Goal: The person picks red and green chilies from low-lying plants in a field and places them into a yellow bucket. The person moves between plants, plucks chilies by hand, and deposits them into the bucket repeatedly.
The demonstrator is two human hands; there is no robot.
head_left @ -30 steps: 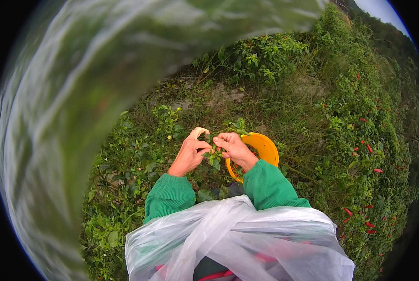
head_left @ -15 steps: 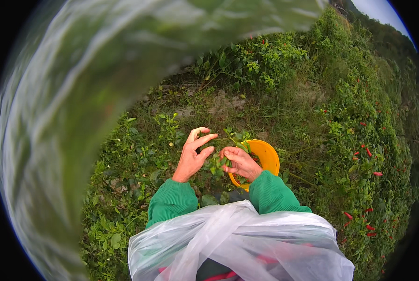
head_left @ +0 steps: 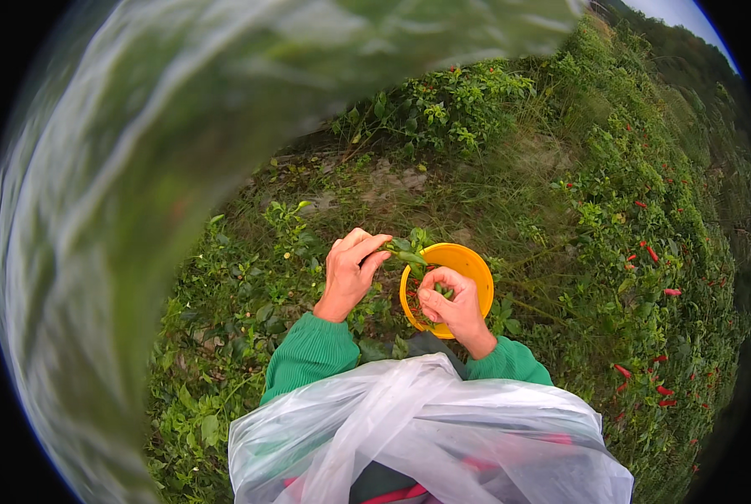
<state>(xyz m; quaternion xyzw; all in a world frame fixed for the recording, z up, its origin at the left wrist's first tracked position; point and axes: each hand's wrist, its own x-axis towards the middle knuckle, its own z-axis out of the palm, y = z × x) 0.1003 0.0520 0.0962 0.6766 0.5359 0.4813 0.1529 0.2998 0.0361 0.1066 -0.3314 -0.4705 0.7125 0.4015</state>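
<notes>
Left hand: the left hand (head_left: 348, 275) is raised over the low plants, fingers bent together and pinching a leafy green sprig (head_left: 407, 253) at its tip; the thumb and forefinger meet on the stem.
Right hand: the right hand (head_left: 451, 304) is curled shut just to the right of the left one, over the near side of the bowl; small green pieces (head_left: 444, 291) show between its fingers (whether they are pods or leaves is too small to tell).
Sprig: it reaches from the left fingertips across toward the right hand, its leaves lying just above the right knuckles and over the bowl's left rim.
Bowl: a round yellow bowl (head_left: 468, 260) sits right behind and under the right hand, on the ground among the plants; red shows inside it at the left, partly hidden by the hand.
Sleeves: green knitted cuffs (head_left: 308, 357) cover both forearms below the hands.
Plastic: a clear plastic sheet (head_left: 426, 428) bunches across the person's front, nearest the wrists on the lower side.
Plants: green pepper bushes (head_left: 249, 294) surround both hands; red chillies (head_left: 649, 252) hang on the bushes well off to the right of the right hand.
Blur: a broad, out-of-focus green and white shape (head_left: 140, 210) fills the space left of the left hand.
</notes>
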